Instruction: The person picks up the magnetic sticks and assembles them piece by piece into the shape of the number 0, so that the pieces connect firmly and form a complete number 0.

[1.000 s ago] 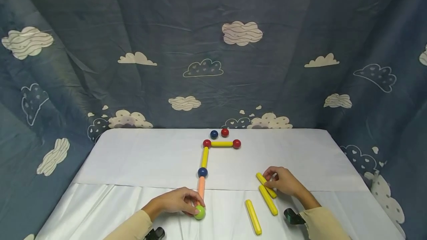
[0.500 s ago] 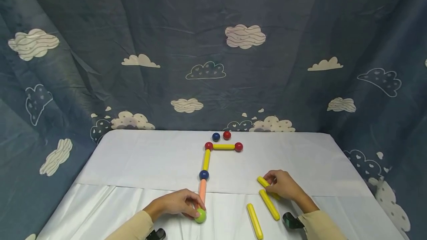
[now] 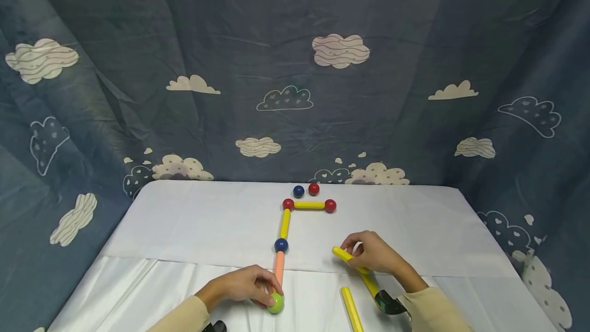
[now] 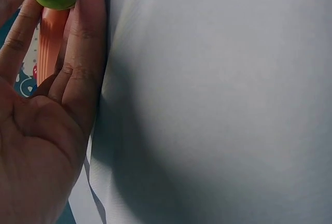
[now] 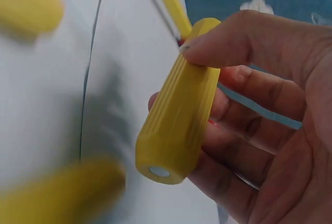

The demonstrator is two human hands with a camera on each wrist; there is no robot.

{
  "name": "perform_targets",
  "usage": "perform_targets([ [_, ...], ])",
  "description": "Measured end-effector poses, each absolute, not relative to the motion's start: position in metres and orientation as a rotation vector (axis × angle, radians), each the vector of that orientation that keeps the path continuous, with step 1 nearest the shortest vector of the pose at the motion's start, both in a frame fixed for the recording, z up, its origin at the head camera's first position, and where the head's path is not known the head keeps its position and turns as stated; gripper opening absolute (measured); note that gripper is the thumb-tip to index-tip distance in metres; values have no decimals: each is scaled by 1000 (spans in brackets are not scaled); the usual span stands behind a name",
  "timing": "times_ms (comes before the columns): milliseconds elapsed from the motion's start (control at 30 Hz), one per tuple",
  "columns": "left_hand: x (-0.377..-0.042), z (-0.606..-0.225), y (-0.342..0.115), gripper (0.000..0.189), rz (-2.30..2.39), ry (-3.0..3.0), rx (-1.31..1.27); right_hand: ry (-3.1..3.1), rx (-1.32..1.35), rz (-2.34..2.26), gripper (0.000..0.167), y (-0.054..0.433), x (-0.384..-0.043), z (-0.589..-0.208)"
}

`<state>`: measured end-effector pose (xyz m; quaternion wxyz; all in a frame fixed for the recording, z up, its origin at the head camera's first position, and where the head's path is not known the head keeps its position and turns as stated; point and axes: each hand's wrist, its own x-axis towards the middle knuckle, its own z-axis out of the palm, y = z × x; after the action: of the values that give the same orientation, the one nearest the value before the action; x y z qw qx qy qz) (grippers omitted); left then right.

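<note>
My left hand (image 3: pixel 246 287) pinches a lime-green ball (image 3: pixel 276 303) at the near end of a line of magnetic building pieces. From the ball an orange rod (image 3: pixel 279 265) leads to a blue ball (image 3: pixel 281 245). Beyond it, a yellow rod (image 3: pixel 285 223) meets a red ball (image 3: pixel 288 204). There the chain turns right along another yellow rod (image 3: pixel 309 205) to a second red ball (image 3: pixel 330 206). On the right, my right hand (image 3: pixel 377 254) holds a loose yellow rod (image 5: pixel 176 115) between thumb and fingers. A round silvery disc shows in this rod's end.
Behind the chain lie a loose blue ball (image 3: pixel 298 191) and a loose red ball (image 3: pixel 314 189). One yellow rod (image 3: pixel 352 310) lies near the front, another (image 3: pixel 369 283) partly under the right hand. The white-covered table (image 3: pixel 184 234) ends at a dark cloud-patterned curtain (image 3: pixel 392 40).
The right hand has moved left with the yellow rod, away from its earlier place beside the other rods. The left hand stays at the green ball. The head view has shifted slightly.
</note>
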<state>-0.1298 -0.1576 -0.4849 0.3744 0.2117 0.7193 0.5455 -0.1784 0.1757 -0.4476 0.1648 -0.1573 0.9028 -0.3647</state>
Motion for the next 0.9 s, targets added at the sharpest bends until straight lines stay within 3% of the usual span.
perform_targets([
  [267,-131,-481,-156,19,1392,1854,538,2405,-722,-986,24,140,-174,-445],
  [900,-130,-487,-157,19,1408,1835,550,2163,-895,-924,20,104,-144,-459],
])
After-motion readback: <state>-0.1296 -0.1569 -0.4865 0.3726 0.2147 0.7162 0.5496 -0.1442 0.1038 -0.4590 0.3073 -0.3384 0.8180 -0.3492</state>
